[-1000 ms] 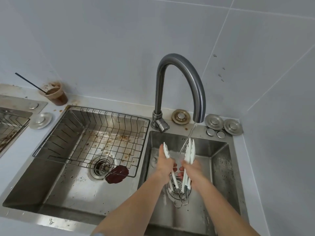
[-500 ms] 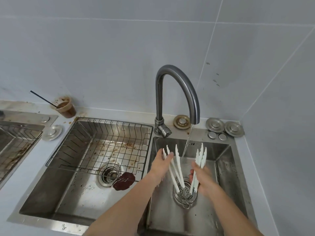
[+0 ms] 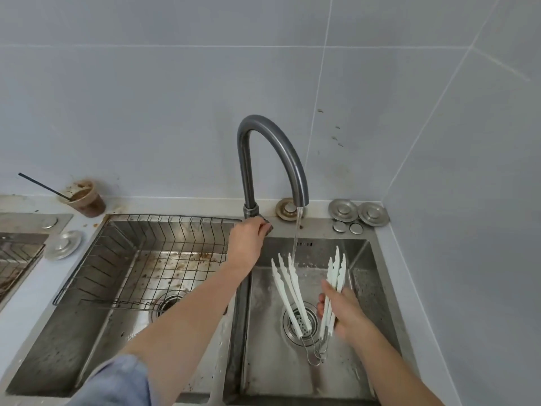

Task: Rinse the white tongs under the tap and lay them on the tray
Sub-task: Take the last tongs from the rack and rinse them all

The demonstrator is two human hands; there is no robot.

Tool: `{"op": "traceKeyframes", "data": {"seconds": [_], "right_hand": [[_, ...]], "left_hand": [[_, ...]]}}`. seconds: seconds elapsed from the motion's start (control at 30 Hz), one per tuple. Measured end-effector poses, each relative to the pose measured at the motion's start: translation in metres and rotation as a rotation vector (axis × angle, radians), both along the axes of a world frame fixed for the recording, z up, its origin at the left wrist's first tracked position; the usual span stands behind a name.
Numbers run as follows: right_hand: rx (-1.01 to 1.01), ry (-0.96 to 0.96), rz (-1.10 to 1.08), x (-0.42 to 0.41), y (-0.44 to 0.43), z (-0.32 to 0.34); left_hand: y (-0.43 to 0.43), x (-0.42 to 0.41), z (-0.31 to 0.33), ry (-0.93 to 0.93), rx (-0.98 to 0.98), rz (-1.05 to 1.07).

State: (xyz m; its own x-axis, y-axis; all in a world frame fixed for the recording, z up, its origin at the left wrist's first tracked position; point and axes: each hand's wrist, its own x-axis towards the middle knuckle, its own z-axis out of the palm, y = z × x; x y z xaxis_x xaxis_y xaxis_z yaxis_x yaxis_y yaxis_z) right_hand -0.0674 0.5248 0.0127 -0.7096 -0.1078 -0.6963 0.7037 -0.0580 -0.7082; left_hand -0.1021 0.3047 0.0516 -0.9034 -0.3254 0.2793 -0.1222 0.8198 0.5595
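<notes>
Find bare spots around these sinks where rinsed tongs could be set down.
Free: the left basin floor between the wire rack and its near rim; the counter strip left of that basin. Crowded: the right basin, filled by white tongs and the right hand; the back ledge with metal caps. The left hand grips the tap handle.

white tongs (image 3: pixel 288 288): off-white with a faint green cast; wire loops (image 3: pixel 314 351) at their 6 o'clock end are silver.
tap (image 3: pixel 272 142): dark gunmetal grey, with a pale highlight streak along the curve.
sink (image 3: pixel 263 361): brushed silver steel. Rust-brown stains and dark speckling, heaviest in the basin at 9 o'clock of the tap.
wire rack (image 3: pixel 175 227): dark grey, square grid pattern.
cup (image 3: pixel 87 200), 9 o'clock of the tap: brown, smeared darker; straw (image 3: pixel 44 186) black.
caps (image 3: pixel 342 210), 3 o'clock of the tap: silver; ring cap (image 3: pixel 288 208) brass-toned.
wall (image 3: pixel 146 112): pale blue-grey tiles, thin white grout lines, a few brown specks.
table (image 3: pixel 23 303): pale grey.
sleeve (image 3: pixel 117 382): faded blue.
</notes>
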Motion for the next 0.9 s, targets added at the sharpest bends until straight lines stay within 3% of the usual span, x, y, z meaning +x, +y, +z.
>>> {"op": "traceKeyframes", "data": {"seconds": [0.17,0.63,0.77,0.83,0.9], "right_hand": [[-0.022,-0.015,-0.015,0.005,0.005,0.005],[-0.043,0.025,-0.018,0.009,0.001,0.01],[-0.067,0.023,-0.023,0.009,0.001,0.008],[-0.087,0.006,-0.035,0.008,-0.001,0.007],[-0.099,-0.016,-0.04,0.007,-0.004,0.008]], "left_hand": [[-0.003,-0.006,-0.001,-0.021,-0.121,-0.03],[-0.01,-0.01,0.008,-0.007,0.059,0.082],[0.002,0.024,0.004,0.016,0.027,0.215],[0.021,0.058,-0.007,-0.033,0.219,0.268],[0.046,0.086,-0.021,-0.264,0.657,0.284]]}}
